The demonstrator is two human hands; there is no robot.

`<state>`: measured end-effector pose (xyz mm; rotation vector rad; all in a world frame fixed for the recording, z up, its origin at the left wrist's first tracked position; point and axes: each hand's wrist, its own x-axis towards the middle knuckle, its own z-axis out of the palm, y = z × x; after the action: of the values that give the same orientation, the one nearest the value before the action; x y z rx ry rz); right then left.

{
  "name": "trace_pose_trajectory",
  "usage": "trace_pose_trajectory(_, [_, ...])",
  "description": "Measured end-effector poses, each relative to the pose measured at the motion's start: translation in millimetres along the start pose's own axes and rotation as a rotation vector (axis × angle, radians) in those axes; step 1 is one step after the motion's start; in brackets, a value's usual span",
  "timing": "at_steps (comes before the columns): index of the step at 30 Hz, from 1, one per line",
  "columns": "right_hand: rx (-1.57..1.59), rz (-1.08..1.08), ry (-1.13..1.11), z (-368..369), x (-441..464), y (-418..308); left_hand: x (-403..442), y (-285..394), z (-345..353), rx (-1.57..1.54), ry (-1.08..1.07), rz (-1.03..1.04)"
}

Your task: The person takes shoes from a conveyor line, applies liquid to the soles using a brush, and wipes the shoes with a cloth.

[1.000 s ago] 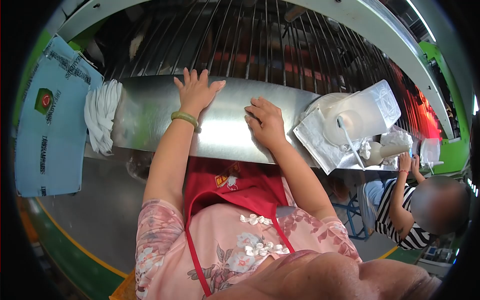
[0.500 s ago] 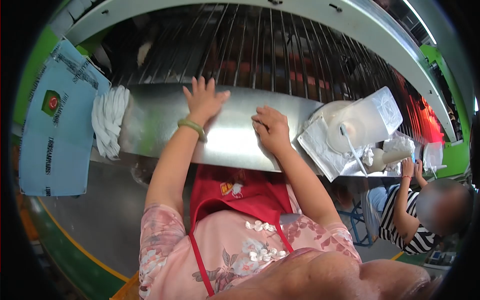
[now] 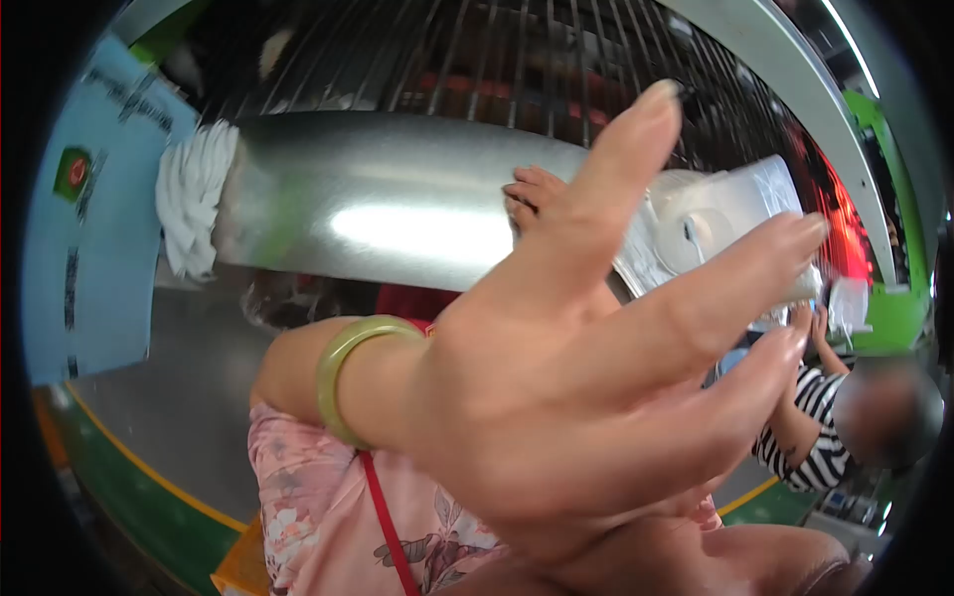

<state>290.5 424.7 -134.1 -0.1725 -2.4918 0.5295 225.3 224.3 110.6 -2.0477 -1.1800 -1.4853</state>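
My left hand (image 3: 556, 387) fills the middle of the head view, raised close to the camera. Its fingers are stretched out and spread, and I see nothing held in it. A green bangle (image 3: 343, 382) circles that wrist. Behind it, my right hand (image 3: 538, 189) rests at the metal plate (image 3: 288, 189). Only its curled fingers show; the palm and whatever may be under the fingers are hidden by my left hand. To the right of it lie a translucent plastic container (image 3: 745, 204) and white wrapping, partly covered by my left fingers.
White cloth gloves (image 3: 196, 199) lie at the plate's left end, beside a blue printed board (image 3: 94, 238). Dark metal rods (image 3: 477, 70) run beyond the plate. At the right sits a co-worker in a striped top (image 3: 810, 397), hands near a white container (image 3: 848, 303).
My left hand has lifted off the metal plate and come up close to the camera, moving right across the view. The right hand stays at the plate, now mostly covered. The view has shifted slightly.
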Motion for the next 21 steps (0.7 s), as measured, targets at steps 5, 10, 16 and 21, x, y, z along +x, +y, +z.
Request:
trace_pose_trajectory(5, [0.000, 0.105, 0.223, 22, -15, 5, -12, 15, -8, 0.007, -0.105, -0.021])
trace_pose_trajectory(10, [0.063, 0.291, 0.199, -10, 2, -31, -24, 25, -25, 0.038, -0.260, -0.045])
trace_pose_trajectory(16, [0.008, 0.275, 0.222, -5, -2, -30, -27, 34, -35, 0.096, -0.432, -0.050])
trace_pose_trajectory(21, [0.028, 0.295, 0.217, -5, -1, -30, -21, 31, -24, 0.070, -0.463, -0.037])
